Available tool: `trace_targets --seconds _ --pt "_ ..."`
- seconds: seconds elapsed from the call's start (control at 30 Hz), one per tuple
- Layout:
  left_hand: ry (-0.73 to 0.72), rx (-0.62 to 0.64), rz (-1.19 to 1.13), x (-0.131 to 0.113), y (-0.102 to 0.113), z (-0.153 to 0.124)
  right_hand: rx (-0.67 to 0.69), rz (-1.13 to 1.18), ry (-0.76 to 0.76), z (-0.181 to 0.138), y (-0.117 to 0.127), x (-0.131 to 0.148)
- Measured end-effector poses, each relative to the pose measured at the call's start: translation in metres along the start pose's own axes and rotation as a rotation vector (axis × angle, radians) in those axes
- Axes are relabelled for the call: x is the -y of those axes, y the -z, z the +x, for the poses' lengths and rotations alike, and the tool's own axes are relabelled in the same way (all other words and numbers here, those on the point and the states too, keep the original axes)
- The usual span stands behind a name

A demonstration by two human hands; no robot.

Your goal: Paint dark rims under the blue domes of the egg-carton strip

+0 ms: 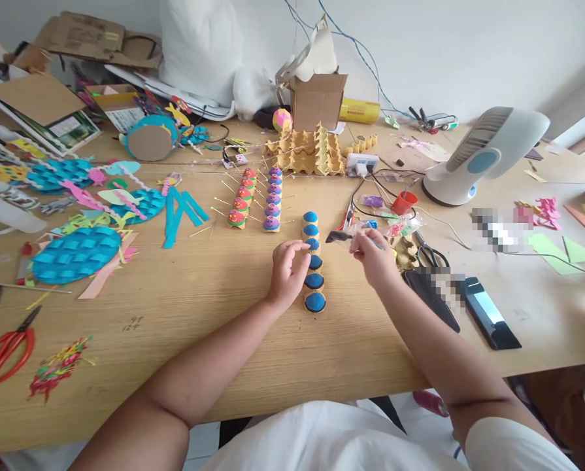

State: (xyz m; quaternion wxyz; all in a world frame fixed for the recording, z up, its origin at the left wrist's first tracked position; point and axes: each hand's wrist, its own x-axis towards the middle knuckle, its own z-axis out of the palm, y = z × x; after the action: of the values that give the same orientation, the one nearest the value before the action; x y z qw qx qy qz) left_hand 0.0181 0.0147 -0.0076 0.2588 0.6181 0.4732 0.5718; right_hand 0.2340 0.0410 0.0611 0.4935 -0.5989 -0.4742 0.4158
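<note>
A strip of egg carton (314,301) stands on the table in front of me, its row of bumps coated in blue. Dark rims run round the nearer bumps. My left hand (289,269) is at the strip's left side, fingers curled and thumb and forefinger close to the middle bumps; whatever they pinch is hidden. To the right of the strip, my right hand (374,258) is closed on a small clear plastic bag (353,241). A dark lump (338,235) shows at the bag's left end, above the table near the third bump.
Two decorated carton strips, one red-green (243,196) and one purple (272,199), bristle with sticks behind. Scissors (8,353) and woven blue pieces (76,254) lie left. Right are a red cup (404,202), black-handled scissors (432,252), a phone (488,314) and a fan (483,157).
</note>
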Motion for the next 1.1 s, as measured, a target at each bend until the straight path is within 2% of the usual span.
trace_targets --seconds 0.07,0.13,0.27,0.33,0.57,0.73,0.93,1.1 --pt "-0.045 0.012 0.054 -0.002 0.001 0.000 -0.027 -0.018 0.056 -0.011 -0.023 -0.012" --pt "-0.081 0.047 0.093 -0.003 0.001 0.000 -0.095 -0.085 0.188 -0.024 -0.035 -0.022" --pt "-0.116 0.131 0.127 -0.004 0.002 0.000 -0.053 -0.272 0.476 -0.043 -0.039 -0.033" --pt "-0.117 0.161 0.126 -0.004 0.002 0.000 -0.024 -0.326 0.559 -0.047 -0.038 -0.034" --pt "-0.164 0.188 0.108 0.002 0.002 -0.003 0.078 -0.415 0.669 -0.044 -0.037 -0.043" --pt "-0.249 0.165 0.156 0.007 0.000 -0.005 0.053 -0.421 0.874 -0.036 -0.034 -0.055" --pt "-0.235 0.155 0.193 0.005 0.001 -0.003 0.049 -0.463 0.931 -0.035 -0.034 -0.055" --pt "-0.196 0.122 0.167 0.008 0.002 -0.002 0.066 -0.412 0.951 -0.034 -0.034 -0.052"
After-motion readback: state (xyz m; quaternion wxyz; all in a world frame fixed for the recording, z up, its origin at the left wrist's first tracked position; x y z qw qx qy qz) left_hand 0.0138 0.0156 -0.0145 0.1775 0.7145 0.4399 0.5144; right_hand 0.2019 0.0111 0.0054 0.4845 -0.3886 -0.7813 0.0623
